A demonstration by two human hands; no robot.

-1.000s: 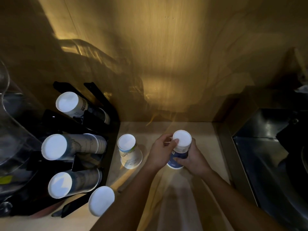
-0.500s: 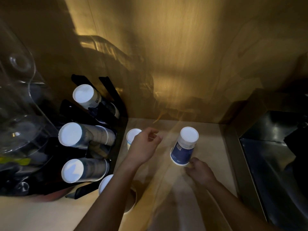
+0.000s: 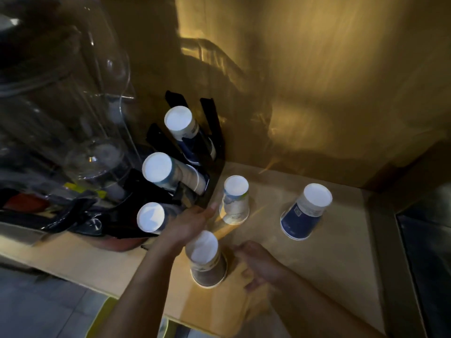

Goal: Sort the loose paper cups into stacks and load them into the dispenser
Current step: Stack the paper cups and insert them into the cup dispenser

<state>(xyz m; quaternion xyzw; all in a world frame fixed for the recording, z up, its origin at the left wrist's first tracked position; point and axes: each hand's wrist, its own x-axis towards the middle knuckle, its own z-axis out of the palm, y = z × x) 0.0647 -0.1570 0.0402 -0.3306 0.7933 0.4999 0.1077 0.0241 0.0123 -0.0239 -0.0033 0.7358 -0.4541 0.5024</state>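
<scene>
Dispenser (image 3: 214, 152) at counter (image 3: 329, 276) back-left w/ three cup stacks in it, one cup (image 3: 234, 200) just right of it, another (image 3: 306, 212) further right, third cup (image 3: 206, 259) nearest, btwn both hands

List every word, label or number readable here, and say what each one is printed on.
None can be read.
Blue cup: pale printed patch, too blurred.
White cup: faint bluish print, too blurred.
Nearest cup: dark band of print, too blurred.
Top stack in the dispenser: small dark marks, too small.
</scene>
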